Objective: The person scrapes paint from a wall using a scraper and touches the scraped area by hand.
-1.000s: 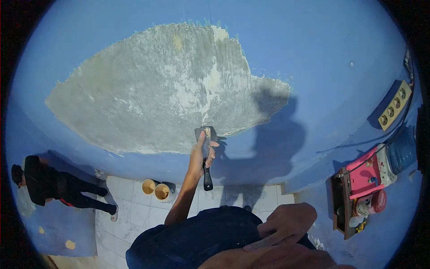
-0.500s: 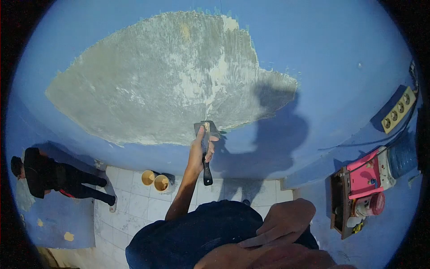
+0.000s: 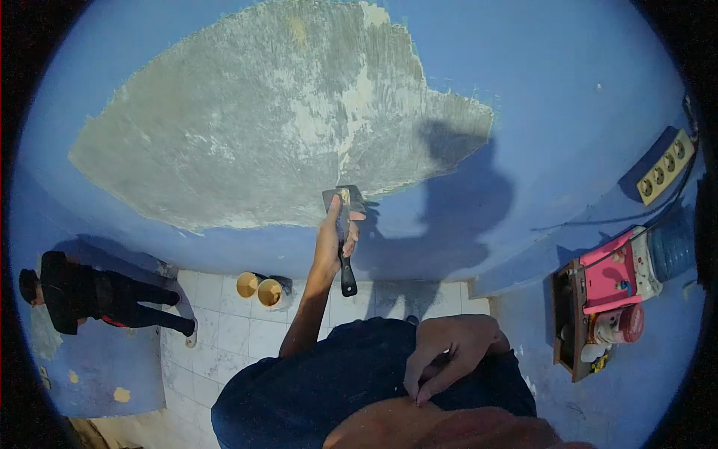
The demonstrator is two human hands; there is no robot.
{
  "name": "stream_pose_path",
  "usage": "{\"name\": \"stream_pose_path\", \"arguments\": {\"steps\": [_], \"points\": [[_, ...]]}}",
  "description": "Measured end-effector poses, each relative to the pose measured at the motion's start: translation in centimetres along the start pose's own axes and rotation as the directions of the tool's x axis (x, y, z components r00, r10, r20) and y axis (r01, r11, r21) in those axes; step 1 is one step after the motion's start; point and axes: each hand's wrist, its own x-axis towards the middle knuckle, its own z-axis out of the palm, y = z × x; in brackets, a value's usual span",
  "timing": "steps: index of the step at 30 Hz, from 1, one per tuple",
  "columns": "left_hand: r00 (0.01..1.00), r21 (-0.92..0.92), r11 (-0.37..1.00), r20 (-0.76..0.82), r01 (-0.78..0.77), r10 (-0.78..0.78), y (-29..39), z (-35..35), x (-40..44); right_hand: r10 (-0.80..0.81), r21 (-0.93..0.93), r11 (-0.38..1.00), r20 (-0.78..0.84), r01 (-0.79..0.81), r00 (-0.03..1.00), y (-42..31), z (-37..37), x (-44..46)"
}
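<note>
My left hand (image 3: 329, 238) is wrapped around a putty knife (image 3: 347, 274), its black handle hanging below my fingers. Some pale filler sits near the dark blade, which is close to the lower edge of a grey plaster patch (image 3: 247, 127) on the blue wall. Whitish streaks run through that patch. Low in front of my dark clothing is my right hand (image 3: 456, 348), with thumb and fingertips brought together in a pinch. What they hold, if anything, is too small to make out.
Two yellowish buckets (image 3: 269, 292) stand on the tiled floor (image 3: 224, 329) by the wall. A person in dark clothes (image 3: 97, 293) stands at left. A power strip (image 3: 666, 168) and a small shelf (image 3: 570, 322), with a pink item and a jar, are at right.
The view has tipped slightly, so the wall patch sits higher. My right hand has shifted left, its fingers going from stretched out to pinched. My left hand keeps its grip on the putty knife.
</note>
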Motion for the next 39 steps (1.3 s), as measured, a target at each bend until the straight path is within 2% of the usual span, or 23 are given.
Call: {"name": "stream_pose_path", "arguments": {"steps": [2,5,8,9,10,11,12,14,17,20,23,26,27,28,29,31,32,33,34,35,36,37,39], "points": [[1.0,-0.003,1.0,0.006,-0.005,0.005,-0.1,0.1,-0.2,0.041,0.039,0.998,0.043,-0.043,0.998,0.5,-0.1,0.4],[1.0,-0.012,1.0,0.017,-0.006,0.006,-0.1,0.2,-0.5,-0.016,0.167,0.986,0.046,0.008,0.999,0.4,0.2,1.1],[1.0,-0.012,1.0,0.008,-0.003,0.003,-0.1,0.1,-0.7,0.011,0.088,0.996,-0.01,-0.01,1.0,-0.2,0.2,1.6],[1.0,-0.015,1.0,0.004,-0.011,0.011,-0.1,0.0,-0.7,-0.04,0.017,0.999,-0.22,0.044,0.975,-0.5,0.2,1.2],[1.0,-0.017,1.0,-0.002,-0.017,0.017,-0.2,-0.1,-0.8,-0.101,-0.06,0.995,-0.416,0.084,0.904,-0.7,0.2,0.6],[1.0,-0.025,0.999,0.0,-0.028,0.028,-0.2,-0.2,-0.9,-0.216,-0.028,0.97,-0.564,0.243,0.797,-0.7,-0.5,0.2],[0.999,-0.031,0.999,0.003,-0.032,0.032,-0.2,-0.4,-0.8,-0.297,-0.022,0.917,-0.703,0.398,0.646,-0.8,-1.9,-0.2],[1.0,-0.028,0.999,-0.004,-0.023,0.023,-0.6,-0.5,-1.3,-0.347,-0.108,0.746,-0.906,0.657,0.244,-1.0,-4.1,-0.9],[1.0,0.001,1.0,-0.009,-0.029,0.029,-0.3,-0.4,-1.3,-0.323,-0.202,0.803,-0.938,0.56,0.125,-2.1,-5.5,-0.7],[0.998,-0.014,1.0,-0.057,-0.008,0.007,-0.2,-0.3,-1.5,-0.315,-0.202,0.822,-0.94,0.532,0.13,-2.0,-5.8,-0.4],[1.0,-0.011,1.0,-0.026,-0.015,0.014,-0.3,-0.4,-1.5,-0.347,-0.237,0.812,-0.931,0.534,0.114,-1.8,-5.9,-0.3],[0.999,0.006,1.0,-0.033,-0.016,0.017,-0.4,-0.3,-1.9,-0.359,-0.193,0.821,-0.906,0.538,0.224,-0.8,-6.9,-1.4],[0.999,0.012,1.0,-0.043,-0.019,0.02,-0.2,-0.2,-1.8,-0.376,-0.364,0.926,-0.913,0.099,0.162,-0.4,-7.1,-1.3],[0.999,0.013,1.0,-0.039,-0.019,0.02,-0.1,-0.2,-1.8,-0.42,-0.431,0.823,-0.9,-0.369,0.113,0.0,-6.9,-1.0],[0.999,0.01,1.0,-0.038,-0.021,0.022,-0.2,-0.2,-1.9,-0.483,-0.378,0.534,-0.87,-0.756,0.094,0.4,-6.7,-0.8],[0.999,0.008,1.0,-0.043,-0.027,0.027,-0.2,-0.3,-2.0,-0.609,-0.477,0.52,-0.789,-0.709,0.083,1.4,-5.0,0.0],[0.999,0.002,0.999,-0.039,-0.032,0.032,-0.3,-0.6,-1.9,-0.48,-0.579,0.561,-0.81,-0.591,0.339,1.4,-3.7,-0.9],[0.999,-0.007,0.999,-0.037,-0.034,0.033,-0.5,-1.1,-1.8,-0.33,-0.636,0.619,-0.743,-0.46,0.582,1.0,-2.5,-2.2],[0.999,-0.011,1.0,-0.038,-0.027,0.026,-0.7,-1.4,-1.7,-0.339,-0.727,0.675,-0.459,-0.128,0.821,0.2,-2.1,-2.5],[0.998,-0.02,1.0,-0.06,-0.011,0.01,-0.8,-1.6,-1.6,-0.334,-0.707,0.7,-0.2,0.1,0.921,-0.2,-1.4,-2.4],[0.998,-0.015,1.0,-0.061,-0.015,0.014,-0.8,-1.7,-1.6,-0.303,-0.586,0.757,0.075,0.288,0.95,-0.5,-0.8,-2.3],[0.998,-0.009,1.0,-0.06,-0.017,0.016,-0.9,-1.6,-1.6,-0.236,-0.497,0.798,0.261,0.34,0.936,-0.6,-0.1,-2.3],[0.998,-0.003,1.0,-0.059,-0.014,0.013,-0.9,-1.5,-1.5,-0.258,-0.603,0.713,0.248,0.358,0.934,-1.2,0.5,-2.2]]}}
